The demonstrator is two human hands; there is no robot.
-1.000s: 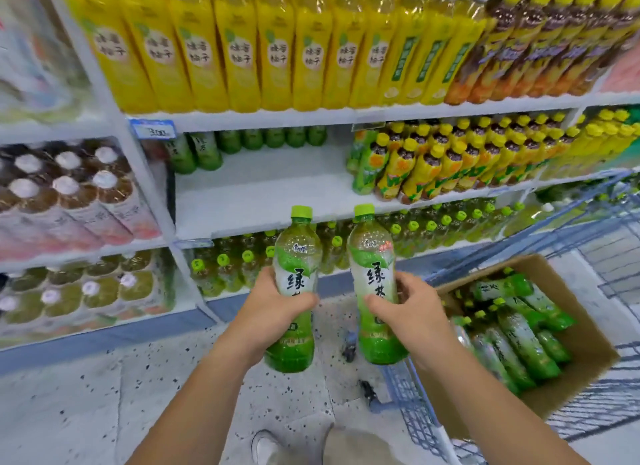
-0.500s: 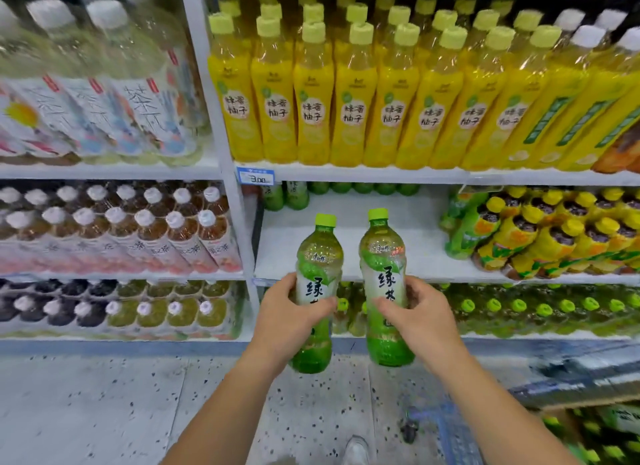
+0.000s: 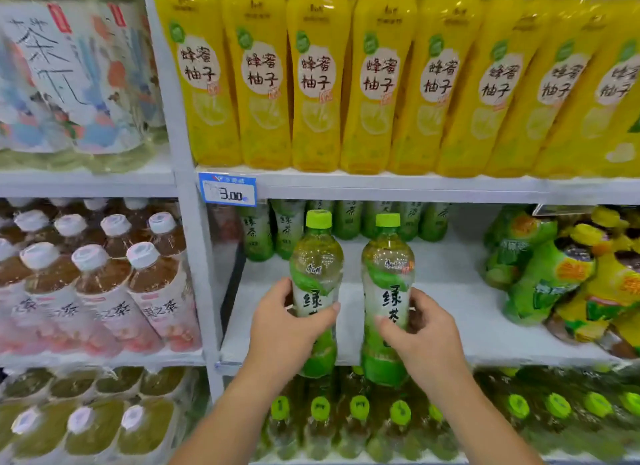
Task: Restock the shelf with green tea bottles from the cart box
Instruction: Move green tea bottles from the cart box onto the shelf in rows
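**Two green tea bottles held up at the edge of the middle shelf**

The white shelving unit (image 3: 194, 257) fills the view, and every place below is given relative to its middle shelf (image 3: 450, 309), the white board that is largely bare at the front. Above that shelf stands a tight row of yellow honey pomelo drink bottles (image 3: 315, 84), labels forward. To the left of it, past the upright post, are bottles with pale illustrated labels (image 3: 79, 84) on the upper level and brown tea bottles with white caps (image 3: 104, 284) on the level beside it. At the shelf's right end lie green and yellow bottles (image 3: 554, 277), tilted and piled against each other. Below the shelf, green-capped bottles (image 3: 360, 409) stand in rows, with a blurred batch of white-capped ones (image 3: 79, 426) further left. At the very back of the shelf a row of green tea bottles (image 3: 287, 229) stands against the rear.

A blue-bordered price tag (image 3: 228, 189) reading 3.00 hangs on the shelf rail above, at its left corner.

In front of the shelf's front edge, two more green tea bottles are held upright, side by side and slightly apart. The left hand (image 3: 287, 329) is wrapped around the middle of the left green tea bottle (image 3: 317, 267), thumb across the label and fingers behind. The right hand (image 3: 426, 340) is curled around the right green tea bottle (image 3: 388, 274) the same way, thumb on the label front. Both bottle bases sit just below the shelf's front lip, not resting on the board.
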